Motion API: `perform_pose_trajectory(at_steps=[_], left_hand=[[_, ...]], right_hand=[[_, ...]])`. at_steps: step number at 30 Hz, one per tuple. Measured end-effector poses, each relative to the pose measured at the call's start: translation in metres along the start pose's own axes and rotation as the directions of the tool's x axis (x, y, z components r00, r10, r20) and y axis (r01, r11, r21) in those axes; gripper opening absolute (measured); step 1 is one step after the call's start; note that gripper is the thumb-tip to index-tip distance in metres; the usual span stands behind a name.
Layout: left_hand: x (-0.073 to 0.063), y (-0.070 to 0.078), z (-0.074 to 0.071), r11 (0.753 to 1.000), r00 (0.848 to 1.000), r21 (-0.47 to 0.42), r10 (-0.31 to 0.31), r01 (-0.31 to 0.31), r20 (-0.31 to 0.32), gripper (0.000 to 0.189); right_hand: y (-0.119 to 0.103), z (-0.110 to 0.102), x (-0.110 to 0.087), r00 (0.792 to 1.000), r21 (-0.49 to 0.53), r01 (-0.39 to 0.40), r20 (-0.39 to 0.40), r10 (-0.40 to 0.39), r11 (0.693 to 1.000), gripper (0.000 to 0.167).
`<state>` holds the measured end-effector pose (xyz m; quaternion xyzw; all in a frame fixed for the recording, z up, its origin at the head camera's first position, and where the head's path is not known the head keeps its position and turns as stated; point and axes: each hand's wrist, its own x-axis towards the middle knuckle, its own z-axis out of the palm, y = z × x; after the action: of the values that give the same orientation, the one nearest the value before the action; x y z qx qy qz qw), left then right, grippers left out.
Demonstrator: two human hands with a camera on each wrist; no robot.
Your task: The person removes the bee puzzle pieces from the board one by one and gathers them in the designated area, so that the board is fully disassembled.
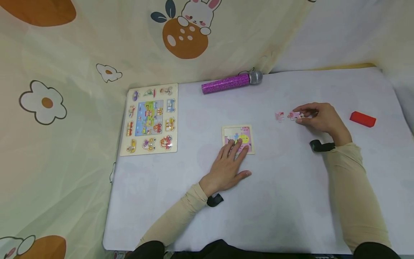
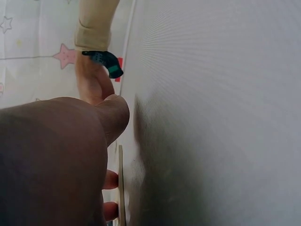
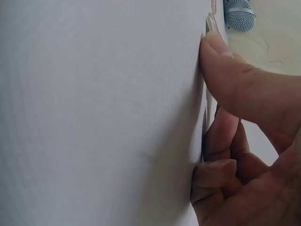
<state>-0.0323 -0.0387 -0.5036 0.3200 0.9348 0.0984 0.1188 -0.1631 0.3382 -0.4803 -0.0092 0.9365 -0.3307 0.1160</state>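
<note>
My left hand (image 1: 226, 169) lies with its fingers spread over the lower part of a small square puzzle board (image 1: 238, 126), which shows pink and yellow pieces. In the left wrist view, two fingertips (image 2: 111, 211) touch the edge of the board (image 2: 121, 183). Off to the right, my right hand (image 1: 323, 117) pinches a pink jigsaw piece (image 1: 293, 115) at the table surface between thumb and fingers. Another pink piece (image 1: 279, 116) lies just left of it. In the right wrist view, the thumb (image 3: 221, 61) presses at the edge of a thin piece (image 3: 211, 22), and the other fingers curl below.
A larger vehicle puzzle board (image 1: 149, 144) lies at the left on the white table (image 1: 194, 216). Along the back edge is a glittery purple microphone (image 1: 226, 84). A red block (image 1: 363, 119) sits right of my right hand. A patterned curtain (image 1: 74, 144) borders the table.
</note>
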Motion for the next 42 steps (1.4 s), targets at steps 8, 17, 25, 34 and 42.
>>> perform_pose_trajectory(at_steps=[8,17,25,34,42], left_hand=[[0.0014,-0.0016,0.0018,1.0,1.0,-0.014,0.0,0.0,0.001,0.085],[0.0004,-0.0008,0.0027,1.0,1.0,-0.021,-0.002,0.002,0.003,0.085],[-0.0013,-0.0009,0.0036,1.0,1.0,-0.011,0.007,-0.007,-0.013,0.085],[-0.0015,-0.0015,0.0026,1.0,1.0,-0.023,0.003,-0.004,-0.015,0.085],[-0.0005,-0.0025,0.0036,1.0,1.0,-0.007,0.003,-0.003,-0.012,0.084]], right_hand=[[-0.0016,-0.0027,0.0013,0.999,-0.01,-0.035,0.033,0.036,0.999,0.046],[-0.0031,-0.0033,0.0016,0.998,-0.002,-0.042,0.056,0.042,0.999,0.049],[-0.0019,-0.0023,-0.001,0.997,0.001,-0.052,0.062,0.052,0.999,0.052],[-0.0028,-0.002,-0.0004,0.998,0.003,-0.049,0.048,0.049,0.999,0.052],[-0.0056,-0.0018,-0.0024,1.0,0.037,-0.022,-0.001,0.022,0.999,0.05]])
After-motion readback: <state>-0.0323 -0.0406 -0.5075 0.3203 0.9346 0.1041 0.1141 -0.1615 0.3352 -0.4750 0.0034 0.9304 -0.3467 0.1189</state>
